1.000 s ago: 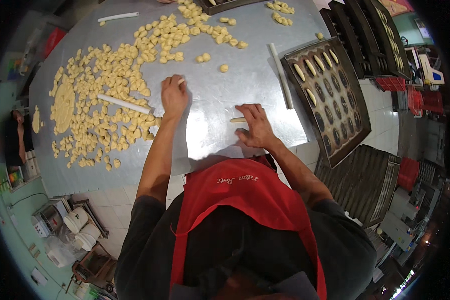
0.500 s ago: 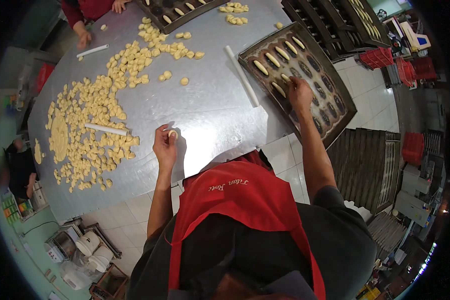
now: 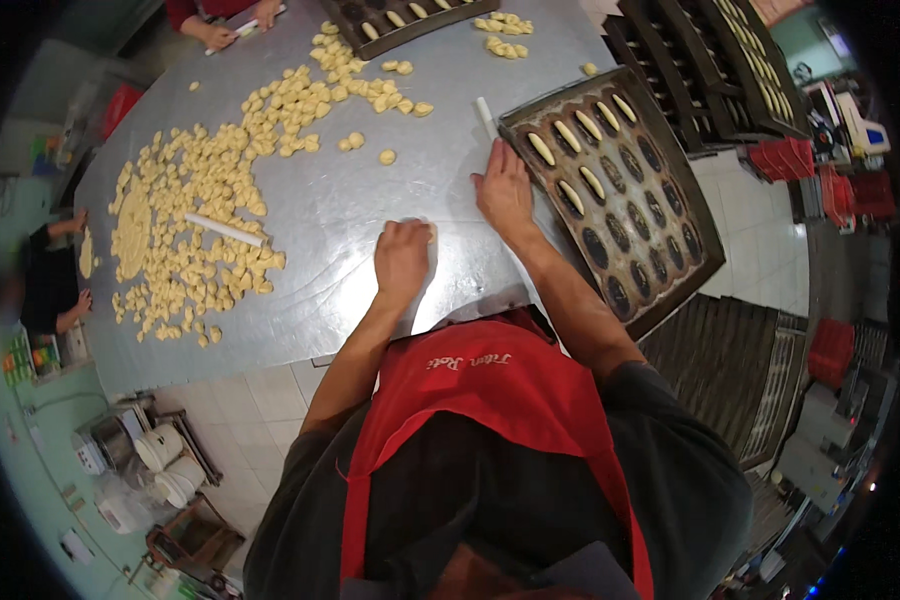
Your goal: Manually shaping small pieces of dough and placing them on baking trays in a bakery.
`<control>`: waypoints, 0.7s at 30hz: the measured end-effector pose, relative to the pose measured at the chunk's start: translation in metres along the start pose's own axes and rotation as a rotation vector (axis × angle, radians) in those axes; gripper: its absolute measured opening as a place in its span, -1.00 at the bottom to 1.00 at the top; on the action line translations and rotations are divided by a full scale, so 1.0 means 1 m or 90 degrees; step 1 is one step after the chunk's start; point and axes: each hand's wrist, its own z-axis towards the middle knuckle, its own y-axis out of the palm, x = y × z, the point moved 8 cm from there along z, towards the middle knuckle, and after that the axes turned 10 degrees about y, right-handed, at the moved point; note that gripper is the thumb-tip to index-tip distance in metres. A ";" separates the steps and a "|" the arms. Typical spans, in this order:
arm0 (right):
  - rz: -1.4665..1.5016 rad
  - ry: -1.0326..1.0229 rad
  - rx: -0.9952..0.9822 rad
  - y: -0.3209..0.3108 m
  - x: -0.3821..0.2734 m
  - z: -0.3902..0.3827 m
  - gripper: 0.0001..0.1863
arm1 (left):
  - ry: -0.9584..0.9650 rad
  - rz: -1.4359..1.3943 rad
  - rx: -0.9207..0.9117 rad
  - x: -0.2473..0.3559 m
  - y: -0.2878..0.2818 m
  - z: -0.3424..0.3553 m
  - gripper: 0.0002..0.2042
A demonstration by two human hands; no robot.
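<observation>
We stand at a grey metal counter (image 3: 340, 215) that fills most of the upper view. Past its right edge rises a dark stack of baking trays (image 3: 700, 70). Nearer, at the right edge, a multi-mould baking tray (image 3: 605, 212) lies aslant, its oval hollows in rows. A second baking tray (image 3: 430, 33) crosses the counter's far edge. At the far left of the counter we see a flattened dough slab (image 3: 135, 235), with a white rod (image 3: 225, 230) lying across the dough balls to its right. At the far side, a co-worker's hands (image 3: 215, 38) are at another pale rod.

Our right hand (image 3: 507, 195) lies over a white rolling rod (image 3: 485, 112) just left of the mould tray, fingers forward and the rod's end showing beyond them; we cannot tell whether its grip is closed on the rod. Our left hand (image 3: 402, 262) is low on the counter's middle, fingers curled under. A pale bit (image 3: 431, 232) shows at its right edge, but we cannot tell whether the grip holds it.

Seven dough strips (image 3: 540, 149) lie in the mould tray, five along its far side and two in the next row. Smallest are the dough balls (image 3: 300, 105), spread thickly over the counter's left half, with three (image 3: 387, 156) lying apart toward the middle.
</observation>
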 end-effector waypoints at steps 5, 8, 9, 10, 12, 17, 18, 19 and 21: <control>0.072 -0.017 -0.147 0.013 0.008 -0.046 -0.61 | -0.014 0.001 -0.074 0.026 -0.028 -0.024 -0.46; 0.153 -0.257 -0.223 -0.010 -0.034 -0.099 -0.62 | -0.061 0.044 -0.113 0.007 -0.032 -0.022 -0.33; 0.232 -0.302 -0.282 -0.010 -0.050 -0.099 -0.59 | -0.089 0.048 -0.095 -0.013 -0.025 -0.015 -0.28; 0.227 -0.294 -0.285 -0.005 -0.056 -0.093 -0.59 | -0.108 0.046 -0.081 -0.029 -0.016 -0.005 -0.22; 0.270 -0.234 -0.278 0.014 -0.069 -0.062 -0.55 | -0.114 0.090 -0.071 -0.065 -0.013 0.032 -0.23; 0.258 -0.155 -0.201 -0.002 -0.068 -0.070 -0.51 | -0.061 0.124 -0.080 -0.059 -0.004 0.007 -0.24; 0.263 -0.144 -0.218 -0.006 -0.061 -0.092 -0.49 | -0.051 0.104 -0.149 -0.047 0.006 -0.017 -0.24; 0.263 -0.145 -0.218 -0.012 -0.055 -0.108 -0.49 | -0.073 0.043 -0.189 -0.035 0.007 -0.037 -0.25; 0.229 -0.121 -0.338 -0.007 -0.042 -0.133 -0.54 | -0.014 0.006 -0.181 -0.001 -0.008 -0.057 -0.27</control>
